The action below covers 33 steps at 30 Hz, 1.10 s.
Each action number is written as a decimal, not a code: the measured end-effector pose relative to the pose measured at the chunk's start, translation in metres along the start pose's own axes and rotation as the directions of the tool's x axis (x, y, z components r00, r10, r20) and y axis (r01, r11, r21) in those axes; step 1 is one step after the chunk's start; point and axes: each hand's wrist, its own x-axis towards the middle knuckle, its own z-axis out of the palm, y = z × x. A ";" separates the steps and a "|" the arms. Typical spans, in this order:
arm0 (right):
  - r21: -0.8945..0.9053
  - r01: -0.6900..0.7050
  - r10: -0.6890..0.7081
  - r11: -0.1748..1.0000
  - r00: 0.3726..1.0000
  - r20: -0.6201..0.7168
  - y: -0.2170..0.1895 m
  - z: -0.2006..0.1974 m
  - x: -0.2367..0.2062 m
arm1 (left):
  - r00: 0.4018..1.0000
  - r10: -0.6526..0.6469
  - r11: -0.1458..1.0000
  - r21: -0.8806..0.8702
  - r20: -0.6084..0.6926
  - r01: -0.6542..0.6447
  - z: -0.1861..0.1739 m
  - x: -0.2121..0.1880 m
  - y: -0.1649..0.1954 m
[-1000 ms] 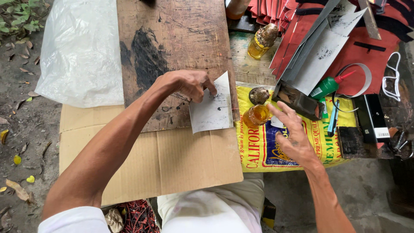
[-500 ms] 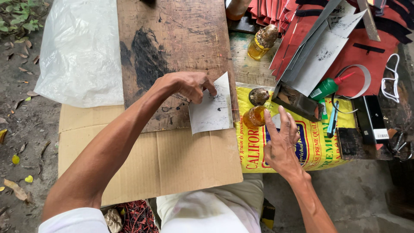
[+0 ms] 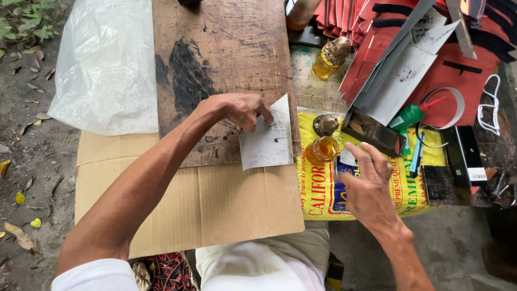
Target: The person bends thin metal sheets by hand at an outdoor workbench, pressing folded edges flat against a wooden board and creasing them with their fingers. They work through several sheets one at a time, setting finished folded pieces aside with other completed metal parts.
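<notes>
Far left, a clear plastic sheet (image 3: 105, 64) lies crumpled over the ground, its top cut off by the frame edge. Next to it a dark, stained wooden board (image 3: 221, 59) rests on a flattened piece of cardboard (image 3: 204, 205), and the board's far end also runs out of view.

The left hand (image 3: 239, 109) sits on the board with its fingers curled down, the fingertips pressing the upper left edge of a white sheet of paper (image 3: 267, 141). The hand covers that corner, so I cannot tell whether it pinches or only presses the paper flat. The sheet is roughly rectangular, smudged with black marks, and hangs over the board's lower right corner onto the cardboard.

Just right of the paper stands an open glass jar of amber liquid (image 3: 322, 149) on a yellow printed sack (image 3: 401, 188), with a grimy round lid (image 3: 325, 124) just behind it. The right hand (image 3: 371, 188) hovers over the sack beside the jar, fingers spread and loose, gripping nothing; what lies beneath its palm is hidden.

Further right, a green squeeze bottle with a red nozzle (image 3: 412, 114) and a pile of red cut pieces (image 3: 458, 59) crowd the corner, partly out of view.
</notes>
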 end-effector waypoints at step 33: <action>0.705 -0.708 0.249 -0.026 0.679 0.691 -0.095 0.082 0.023 | 0.979 0.154 0.987 0.058 -0.134 -0.147 0.002 0.006 -0.009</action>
